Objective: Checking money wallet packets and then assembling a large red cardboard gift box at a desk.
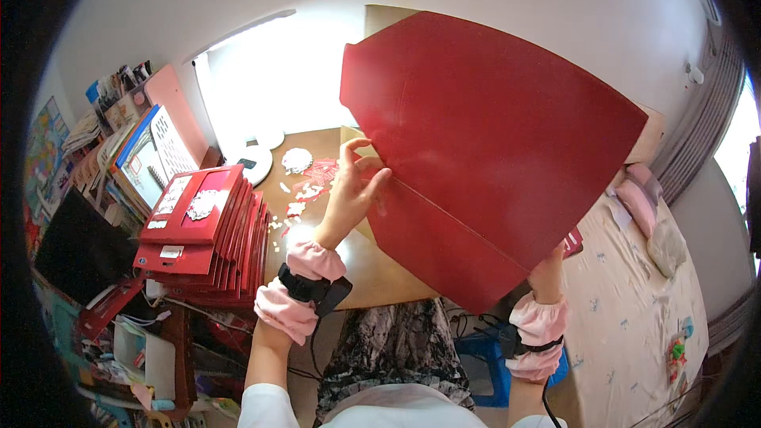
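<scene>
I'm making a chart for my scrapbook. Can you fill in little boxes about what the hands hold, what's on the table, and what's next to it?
Held thing: big red folded card sheet, lifted up over the table
Left hand: fingers pressed on the sheet's left edge near a crease
Right hand: grips the sheet's lower edge, mostly hidden behind it
Wrists: pink ruffled sleeve covers with black straps
Table: brown wood, with red and white paper scraps
To the left: stack of flat red boxes
To the right: bed with a pale patterned sheet

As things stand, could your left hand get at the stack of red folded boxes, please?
Probably yes: the stack of red folded boxes lies just left of the left hand with nothing between, though that hand now holds the red cardboard sheet.
</scene>
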A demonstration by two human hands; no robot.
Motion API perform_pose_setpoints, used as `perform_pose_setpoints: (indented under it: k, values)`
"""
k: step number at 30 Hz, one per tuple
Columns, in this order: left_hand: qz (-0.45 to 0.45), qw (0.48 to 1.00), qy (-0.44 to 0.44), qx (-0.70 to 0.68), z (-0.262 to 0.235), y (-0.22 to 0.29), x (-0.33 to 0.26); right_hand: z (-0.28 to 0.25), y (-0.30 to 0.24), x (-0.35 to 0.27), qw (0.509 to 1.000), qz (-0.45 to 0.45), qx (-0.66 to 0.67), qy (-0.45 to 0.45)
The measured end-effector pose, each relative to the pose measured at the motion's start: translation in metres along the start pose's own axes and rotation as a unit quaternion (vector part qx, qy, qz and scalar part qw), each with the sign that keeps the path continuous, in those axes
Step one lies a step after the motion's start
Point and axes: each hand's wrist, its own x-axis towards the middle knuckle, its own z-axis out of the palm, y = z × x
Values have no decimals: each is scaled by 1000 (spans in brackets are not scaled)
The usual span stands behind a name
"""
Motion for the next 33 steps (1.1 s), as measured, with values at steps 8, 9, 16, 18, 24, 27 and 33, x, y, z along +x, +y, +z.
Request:
perform_pose_setpoints:
  k: [8, 9, 16, 18, 24, 27, 33]
  values:
    - [-59, 997, 6, -55, 11, 4, 1, -43, 75, -17, 980, 66, 154, 103]
    - [-61, 997, 17, -38, 0, 10, -7, -39, 108, -23, 873, 169, 421, 179]
    - [-160, 986, 32, 21, -46, -18, -52, -32, 64, 3, 975, 120, 96, 162]
    - [-162, 984, 40, 56, -47, -15, -61, -33, 47, 7, 983, 101, -20, 151]
    - [-225, 968, 75, 83, -82, -42, -84, -23, 24, -5, 963, 60, -201, 172]
    - [-258, 963, 63, 56, -86, -42, -88, -14, 5, -3, 945, 6, -266, 190]
    - [-282, 957, 34, 54, -94, -52, -100, -18, 2, -6, 933, -117, -298, 161]
